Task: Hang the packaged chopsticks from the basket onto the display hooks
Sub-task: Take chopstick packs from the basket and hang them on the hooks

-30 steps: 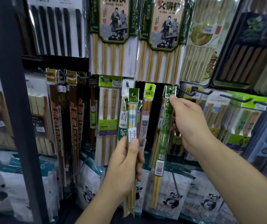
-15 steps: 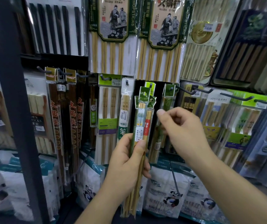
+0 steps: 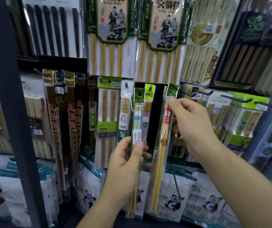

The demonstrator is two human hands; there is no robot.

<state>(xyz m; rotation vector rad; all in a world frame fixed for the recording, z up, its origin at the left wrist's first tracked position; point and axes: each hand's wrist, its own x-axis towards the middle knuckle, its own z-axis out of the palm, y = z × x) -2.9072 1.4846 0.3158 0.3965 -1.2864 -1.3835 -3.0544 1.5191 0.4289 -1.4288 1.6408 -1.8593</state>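
L hand grips green-header chopstick pack at mid-length, upright, header above thumb; R hand pinches red-print pack just below its header, top just beside display hook, sticks hanging below grip.

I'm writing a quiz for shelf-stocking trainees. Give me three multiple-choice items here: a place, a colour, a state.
1. Where is the red-tipped pack? A) right of the blue-tipped pack B) left of it C) in a basket
2. Header colour of the blue-tipped pack? A) red B) green C) black
3. The left hand is: A) open B) gripping a pack C) touching a hook
Key: A, the right hand pinches it on that side; B, its punched card is green; B, fingers curl round it.
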